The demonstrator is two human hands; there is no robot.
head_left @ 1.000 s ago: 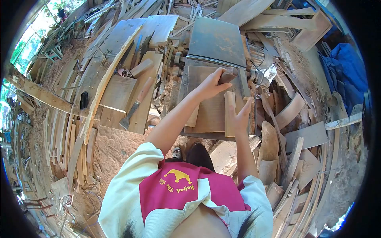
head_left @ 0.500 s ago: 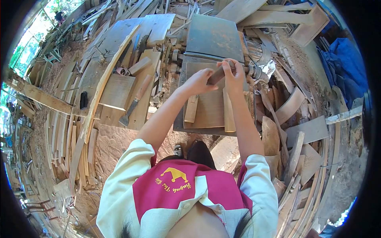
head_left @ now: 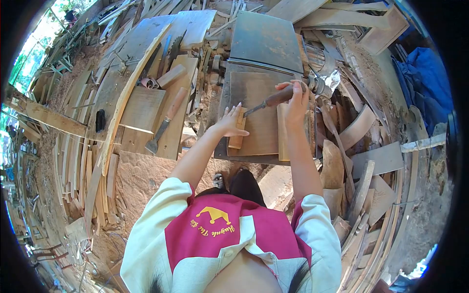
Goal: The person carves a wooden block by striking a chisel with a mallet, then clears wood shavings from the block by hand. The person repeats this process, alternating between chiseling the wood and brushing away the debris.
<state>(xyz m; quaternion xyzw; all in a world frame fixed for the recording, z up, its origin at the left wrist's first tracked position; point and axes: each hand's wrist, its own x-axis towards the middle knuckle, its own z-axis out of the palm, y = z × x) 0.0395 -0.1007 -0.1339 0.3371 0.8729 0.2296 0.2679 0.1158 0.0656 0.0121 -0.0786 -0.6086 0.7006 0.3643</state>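
Far left of frame we see heaps of thin pale wood strips w/ rough sawn edges, too many to count, lying on sandy sawdust ground. One long curved plank (head_left: 128,93) runs diagonally up the left-centre. Next to it, one flat square board (head_left: 141,108), smooth grain, and on the boards just right of it a second chisel (head_left: 165,121), round wooden handle, dull metal blade, lying loose.

Centre: our left hand (head_left: 228,123) lies flat, fingers spread, pressing a small narrow wood block (head_left: 238,134) onto the dark metal machine table (head_left: 256,93). That block sits at the table's lower left part, beside a wide brown panel (head_left: 261,129).

Right of centre: our right hand (head_left: 295,100) is curled tight round the brown wooden handle of a chisel (head_left: 266,103); its thin blade points left, tip just above the block near the left fingertips. One tall narrow slat (head_left: 282,132) stands along the panel's right edge.

Far right: curved offcuts piled, plus one blue tarp (head_left: 430,88), crumpled.
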